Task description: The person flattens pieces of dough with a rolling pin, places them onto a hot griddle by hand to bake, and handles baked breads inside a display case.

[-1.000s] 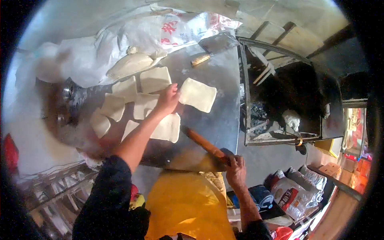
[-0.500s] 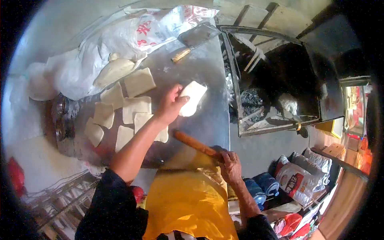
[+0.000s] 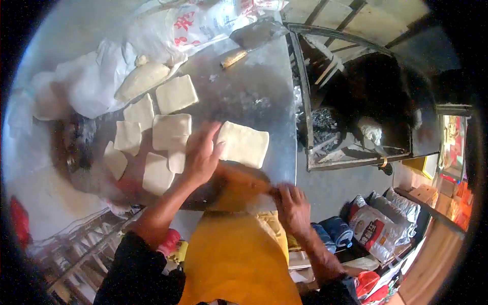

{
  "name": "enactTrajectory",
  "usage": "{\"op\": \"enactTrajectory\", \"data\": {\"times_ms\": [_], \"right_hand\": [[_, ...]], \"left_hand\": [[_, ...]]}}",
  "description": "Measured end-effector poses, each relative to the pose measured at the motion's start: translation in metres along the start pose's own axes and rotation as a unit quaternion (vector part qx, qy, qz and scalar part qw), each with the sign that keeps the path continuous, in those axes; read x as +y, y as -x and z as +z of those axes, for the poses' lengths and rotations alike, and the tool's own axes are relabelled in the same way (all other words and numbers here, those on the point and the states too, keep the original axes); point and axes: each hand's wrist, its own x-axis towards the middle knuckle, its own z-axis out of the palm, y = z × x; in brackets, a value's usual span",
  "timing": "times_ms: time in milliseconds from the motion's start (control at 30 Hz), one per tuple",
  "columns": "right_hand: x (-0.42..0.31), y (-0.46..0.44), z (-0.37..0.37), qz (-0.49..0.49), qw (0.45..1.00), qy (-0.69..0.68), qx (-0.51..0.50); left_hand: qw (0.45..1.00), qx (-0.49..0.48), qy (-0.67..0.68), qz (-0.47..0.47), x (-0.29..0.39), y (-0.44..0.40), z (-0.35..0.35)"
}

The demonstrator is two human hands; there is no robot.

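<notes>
A flat, squarish piece of dough (image 3: 244,145) lies on the metal worktop (image 3: 239,96). Just left of it is my left hand (image 3: 202,158), thumb and fingers apart, its tips close to the dough's left edge; whether they touch I cannot tell. My right hand (image 3: 294,206) grips one end of a wooden rolling pin (image 3: 243,179). The pin is smeared by motion and slants from my right hand toward my left, along the near side of the dough. Left of my left hand lie several more flat dough pieces (image 3: 172,131), some overlapping.
A larger lump of dough (image 3: 145,81) rests against white plastic sacking (image 3: 109,71). Toward the back lies a broad-bladed tool with a wooden handle (image 3: 234,58). To the right stands a metal-framed fire pit (image 3: 307,101) with ash. Filled sacks (image 3: 373,231) and blue water jugs (image 3: 335,233) sit lower right.
The dough piece has left my left hand and now lies flat on the worktop. My left hand has shifted left and slightly down. The rolling pin stays in my right hand.
</notes>
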Motion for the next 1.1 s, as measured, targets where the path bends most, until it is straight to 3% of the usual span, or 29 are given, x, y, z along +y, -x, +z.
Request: {"op": "enactTrajectory", "data": {"times_ms": [67,133,167,200,233,333,400,500,667,700,733,867,967,1033,1100], "right_hand": [[0.038,-0.065,0.033,0.007,0.997,0.071,-0.016],[0.061,-0.142,0.033,-0.059,0.983,0.163,0.066],[0.054,-0.165,0.022,0.006,0.974,0.214,0.075],[0.06,-0.176,0.027,0.004,0.969,0.194,0.155],[0.057,-0.169,0.031,0.016,0.975,0.185,0.126],[0.053,-0.117,0.056,0.013,0.983,0.167,0.071],[0.04,-0.063,0.081,0.003,0.994,0.097,0.049],[0.004,-0.02,0.07,-0.004,0.993,0.113,0.025],[0.026,-0.004,0.087,0.024,0.996,0.084,-0.023],[0.023,-0.002,0.088,0.025,0.997,0.053,0.053],[0.02,-0.001,0.084,0.021,0.996,0.056,0.06],[-0.008,-0.024,0.04,0.065,0.995,0.034,0.068],[-0.052,-0.073,-0.016,-0.016,0.983,0.008,0.182],[-0.093,-0.08,-0.046,-0.043,0.964,0.031,0.261],[-0.093,-0.063,-0.038,-0.03,0.975,-0.012,0.22]], "left_hand": [[0.993,-0.015,-0.106,0.051,-0.001,-0.044,0.029],[0.974,0.028,-0.195,0.11,-0.013,-0.092,0.053],[0.98,0.05,-0.17,0.088,-0.02,-0.117,0.06],[0.985,0.073,-0.145,0.062,-0.027,-0.13,0.065],[0.983,0.059,-0.165,0.062,-0.026,-0.134,0.064],[0.977,0.009,-0.174,0.126,-0.021,-0.082,0.049],[0.975,-0.08,-0.183,0.102,-0.017,-0.024,0.035],[0.978,-0.089,-0.174,0.075,-0.003,0.046,0.023],[0.976,-0.1,-0.177,0.082,0.001,0.111,0.003],[0.978,-0.118,-0.149,0.081,-0.003,0.125,-0.002],[0.98,-0.135,-0.121,0.081,-0.011,0.138,-0.004],[0.996,-0.035,-0.075,-0.015,-0.028,0.155,-0.024],[0.993,0.097,-0.063,-0.024,-0.075,0.131,-0.023],[0.992,0.095,-0.051,-0.062,-0.111,0.108,-0.023],[0.991,0.093,-0.043,-0.087,-0.136,0.085,-0.018]]}}
